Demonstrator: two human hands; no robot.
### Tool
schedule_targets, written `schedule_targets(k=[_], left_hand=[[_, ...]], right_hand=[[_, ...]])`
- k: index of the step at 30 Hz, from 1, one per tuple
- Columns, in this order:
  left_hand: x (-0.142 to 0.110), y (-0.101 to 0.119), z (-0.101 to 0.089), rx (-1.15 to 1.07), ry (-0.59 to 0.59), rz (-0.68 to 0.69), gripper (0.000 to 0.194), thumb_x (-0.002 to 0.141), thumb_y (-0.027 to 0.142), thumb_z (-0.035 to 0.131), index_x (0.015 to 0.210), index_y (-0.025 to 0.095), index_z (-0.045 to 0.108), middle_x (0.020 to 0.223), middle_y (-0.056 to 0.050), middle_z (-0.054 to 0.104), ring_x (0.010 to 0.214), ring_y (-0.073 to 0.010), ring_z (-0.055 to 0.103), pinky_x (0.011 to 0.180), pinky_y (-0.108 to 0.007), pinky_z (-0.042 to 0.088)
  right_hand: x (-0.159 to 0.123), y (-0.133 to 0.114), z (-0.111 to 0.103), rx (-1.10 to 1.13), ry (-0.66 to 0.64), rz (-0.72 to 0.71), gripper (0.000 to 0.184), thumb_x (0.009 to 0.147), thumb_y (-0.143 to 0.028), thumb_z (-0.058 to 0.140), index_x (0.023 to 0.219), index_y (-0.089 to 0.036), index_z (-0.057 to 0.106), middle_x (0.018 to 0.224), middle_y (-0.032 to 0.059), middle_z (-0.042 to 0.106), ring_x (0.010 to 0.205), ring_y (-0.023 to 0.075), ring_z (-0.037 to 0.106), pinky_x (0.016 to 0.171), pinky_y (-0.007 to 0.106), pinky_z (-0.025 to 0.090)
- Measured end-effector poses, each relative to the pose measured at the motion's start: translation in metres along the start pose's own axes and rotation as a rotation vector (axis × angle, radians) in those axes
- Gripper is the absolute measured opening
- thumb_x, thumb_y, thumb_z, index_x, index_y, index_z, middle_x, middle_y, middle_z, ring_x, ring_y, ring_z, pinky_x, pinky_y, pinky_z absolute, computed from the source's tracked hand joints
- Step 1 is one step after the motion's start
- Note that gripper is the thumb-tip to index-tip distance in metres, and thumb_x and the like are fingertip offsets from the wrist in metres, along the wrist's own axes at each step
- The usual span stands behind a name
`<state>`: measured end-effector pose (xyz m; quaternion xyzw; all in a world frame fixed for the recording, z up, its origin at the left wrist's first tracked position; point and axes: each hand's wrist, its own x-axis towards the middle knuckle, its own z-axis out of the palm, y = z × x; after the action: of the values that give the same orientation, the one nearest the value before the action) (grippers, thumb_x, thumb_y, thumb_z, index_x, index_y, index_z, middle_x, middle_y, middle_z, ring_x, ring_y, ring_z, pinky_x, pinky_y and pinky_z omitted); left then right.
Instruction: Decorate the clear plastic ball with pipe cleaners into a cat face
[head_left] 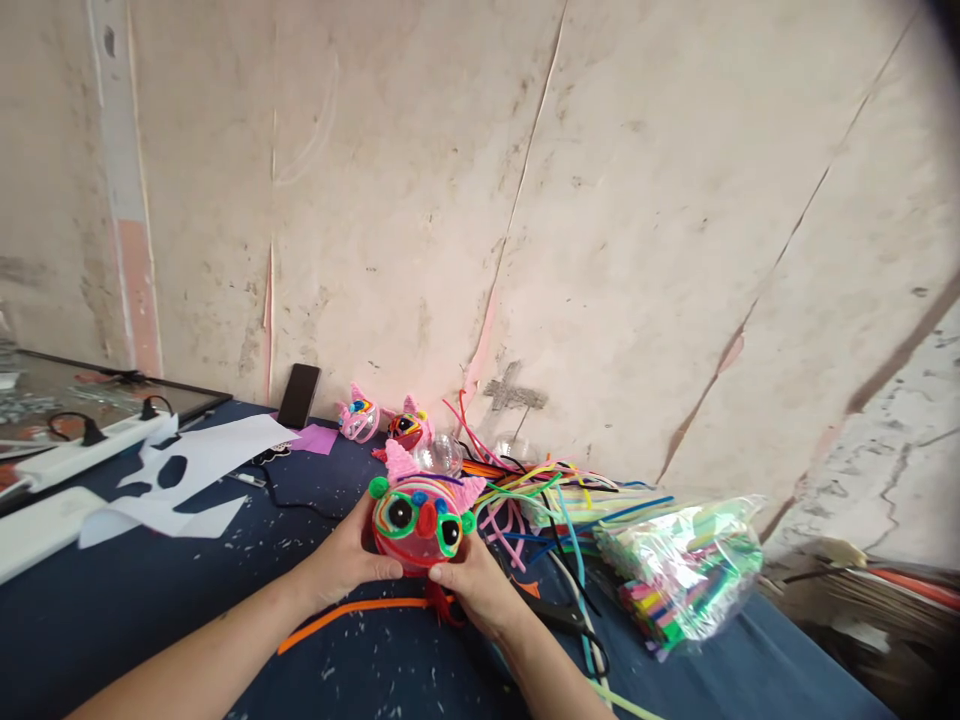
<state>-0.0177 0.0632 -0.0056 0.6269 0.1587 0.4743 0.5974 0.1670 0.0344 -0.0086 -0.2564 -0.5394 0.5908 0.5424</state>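
Observation:
Between my two hands is a round animal-face ornament (426, 512), wrapped in pipe cleaners, with pink pointed ears, green-ringed black eyes and a red nose. My left hand (358, 552) grips its left side, thumb at the lower front. On the opposite side my right hand (474, 580) holds it the same way. A dark red tassel (442, 604) hangs below it. An orange pipe cleaner (352, 606) lies on the blue cloth under my wrists. Black-handled scissors (559, 615) rest beside my right forearm, partly covered.
Two similar ornaments (360, 416) and clear plastic balls (441, 455) stand near the wall. Loose pipe cleaners (577, 500) and a plastic bag of them (690, 575) lie right. Left are cut white paper (217, 450), a phone (299, 394) and a power strip (97, 450).

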Motion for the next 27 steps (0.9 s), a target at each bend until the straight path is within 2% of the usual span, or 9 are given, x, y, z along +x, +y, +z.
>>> schedule_targets(k=[2,6,9,12,15,19,24,27], left_hand=[[-0.001,0.001,-0.004,-0.026,0.001,-0.029,0.072,0.060,0.041,0.082,0.123,0.024,0.051,0.125,-0.008,0.059,0.120,-0.0307,0.049,0.102,-0.042,0.034],[-0.001,0.006,-0.012,-0.139,0.136,-0.164,0.048,0.076,0.047,0.067,0.118,0.024,0.058,0.120,-0.006,0.063,0.119,-0.0279,0.051,0.100,-0.038,0.035],[-0.001,0.015,-0.014,-0.190,0.169,-0.269,0.047,0.077,0.047,0.065,0.117,0.024,0.060,0.114,-0.005,0.067,0.111,-0.0278,0.055,0.094,-0.038,0.039],[0.001,0.027,-0.017,-0.166,0.172,-0.349,0.042,0.075,0.049,0.066,0.107,0.021,0.065,0.104,-0.006,0.070,0.100,-0.0268,0.060,0.084,-0.035,0.043],[0.002,0.040,-0.021,-0.094,0.138,-0.408,0.039,0.072,0.046,0.070,0.098,0.017,0.069,0.095,-0.006,0.072,0.094,-0.0251,0.062,0.083,-0.034,0.043],[0.002,0.054,-0.030,0.071,0.072,-0.450,0.037,0.067,0.035,0.074,0.096,0.014,0.069,0.091,-0.007,0.071,0.089,-0.0226,0.062,0.080,-0.031,0.043],[-0.001,0.069,-0.040,0.249,-0.068,-0.513,0.035,0.067,0.031,0.072,0.098,0.014,0.068,0.090,-0.007,0.070,0.078,-0.0188,0.062,0.069,-0.028,0.043],[-0.003,0.078,-0.040,0.364,-0.124,-0.531,0.035,0.065,0.029,0.071,0.098,0.016,0.068,0.095,-0.006,0.069,0.074,-0.0180,0.061,0.066,-0.029,0.045]], right_hand=[[-0.001,-0.002,-0.001,-0.033,0.003,0.000,0.078,0.050,-0.040,0.088,0.116,-0.022,0.053,0.119,0.0100,0.064,0.114,0.0299,0.056,0.100,0.046,0.040],[-0.001,-0.002,-0.003,-0.116,-0.032,-0.005,0.075,0.051,-0.037,0.088,0.116,-0.023,0.054,0.121,0.0099,0.063,0.115,0.0306,0.055,0.101,0.048,0.039],[-0.001,0.000,-0.004,-0.150,-0.063,-0.011,0.077,0.050,-0.034,0.089,0.118,-0.023,0.053,0.119,0.0104,0.063,0.113,0.0309,0.056,0.100,0.049,0.039],[-0.002,0.002,-0.004,-0.178,-0.096,-0.015,0.076,0.052,-0.033,0.088,0.118,-0.021,0.054,0.119,0.0102,0.063,0.113,0.0300,0.057,0.099,0.049,0.039],[-0.003,0.002,-0.002,-0.228,-0.141,-0.007,0.073,0.054,-0.030,0.087,0.119,-0.021,0.054,0.119,0.0099,0.062,0.113,0.0293,0.056,0.099,0.048,0.040],[-0.005,0.002,0.002,-0.263,-0.197,0.017,0.075,0.057,-0.026,0.086,0.123,-0.022,0.051,0.123,0.0105,0.060,0.115,0.0292,0.055,0.099,0.048,0.040],[-0.008,0.005,0.003,-0.325,-0.218,0.032,0.096,0.054,-0.022,0.087,0.136,-0.026,0.037,0.132,0.0109,0.054,0.120,0.0293,0.051,0.100,0.048,0.039],[-0.009,0.005,0.005,-0.415,-0.240,0.020,0.095,0.056,-0.022,0.086,0.137,-0.028,0.037,0.133,0.0103,0.052,0.119,0.0292,0.052,0.100,0.047,0.040]])
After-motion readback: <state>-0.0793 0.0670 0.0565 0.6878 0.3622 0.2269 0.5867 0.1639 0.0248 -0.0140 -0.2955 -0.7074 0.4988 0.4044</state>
